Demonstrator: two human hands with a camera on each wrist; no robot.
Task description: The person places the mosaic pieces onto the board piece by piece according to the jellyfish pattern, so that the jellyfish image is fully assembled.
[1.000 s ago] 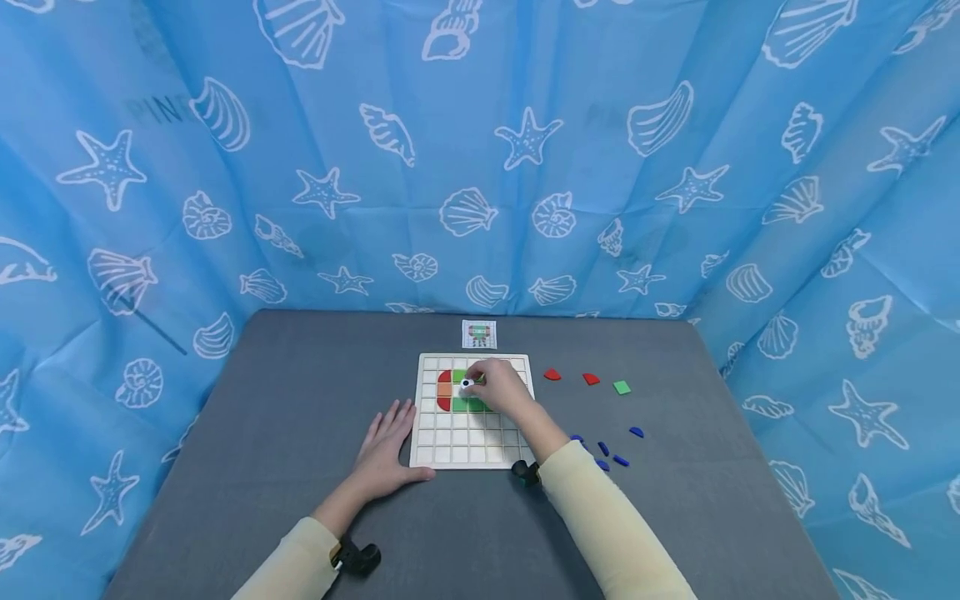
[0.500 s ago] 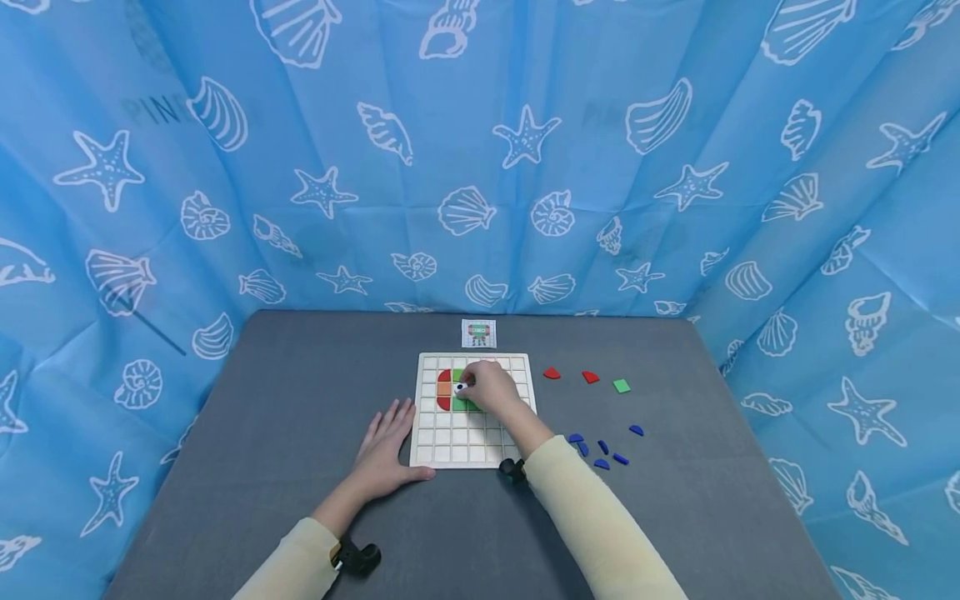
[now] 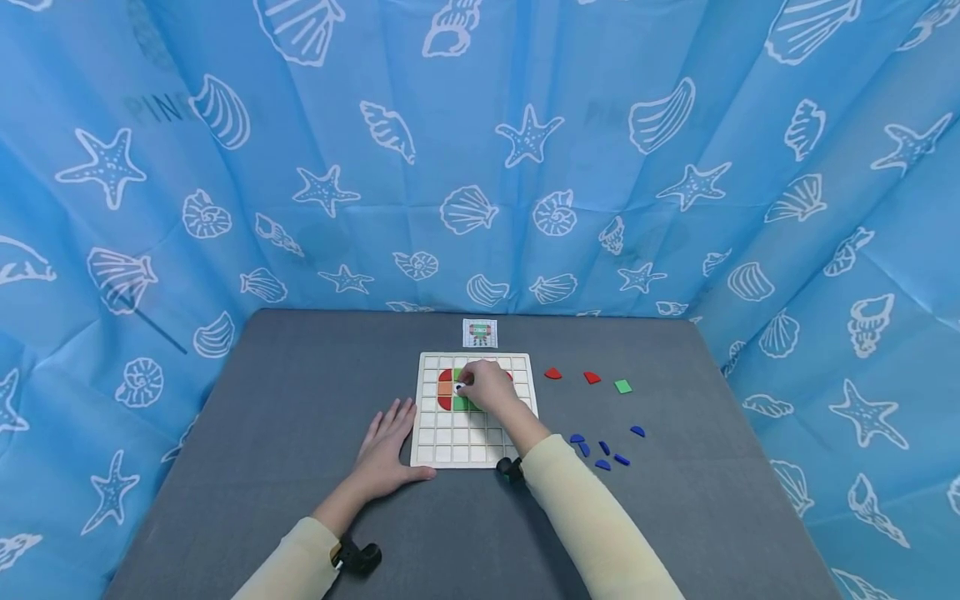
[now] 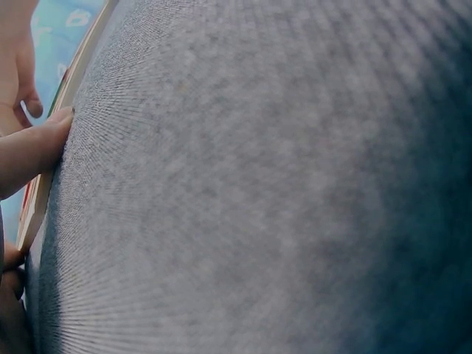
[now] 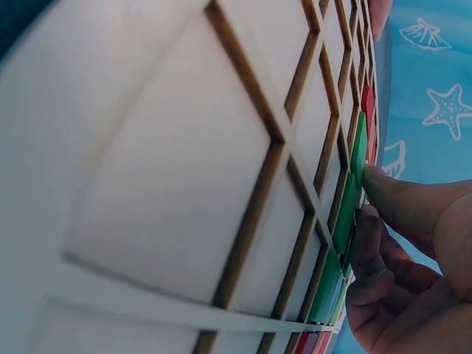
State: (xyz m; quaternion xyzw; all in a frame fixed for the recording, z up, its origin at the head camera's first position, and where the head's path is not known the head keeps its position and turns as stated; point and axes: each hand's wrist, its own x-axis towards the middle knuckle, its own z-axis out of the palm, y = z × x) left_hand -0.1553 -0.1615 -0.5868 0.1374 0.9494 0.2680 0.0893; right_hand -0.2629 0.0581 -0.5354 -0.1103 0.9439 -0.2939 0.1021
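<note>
A white grid board (image 3: 442, 437) lies on the table, bearing red pieces (image 3: 445, 376), an orange square (image 3: 445, 389) and green pieces (image 3: 461, 403) in its upper part. My right hand (image 3: 489, 389) is over these, its thumb and fingertips pinching a small white tile with a black dot (image 3: 458, 387) just right of the orange square. In the right wrist view the thumb and curled fingers are right at the green pieces (image 5: 344, 214), and the tile is mostly hidden. My left hand (image 3: 384, 457) lies with fingers spread along the board's left edge, thumb near its lower corner.
Behind the board lies a small picture card (image 3: 480, 333). To its right are two red pieces (image 3: 553, 374), a green square (image 3: 623, 387) and several blue half-round pieces (image 3: 637, 431). A blue shell-patterned curtain (image 3: 480, 167) hangs at the table's far edge.
My right hand has moved slightly left with the white tile, bringing it beside the orange square, and has held nearly still since half a second ago. The left hand has stayed in place.
</note>
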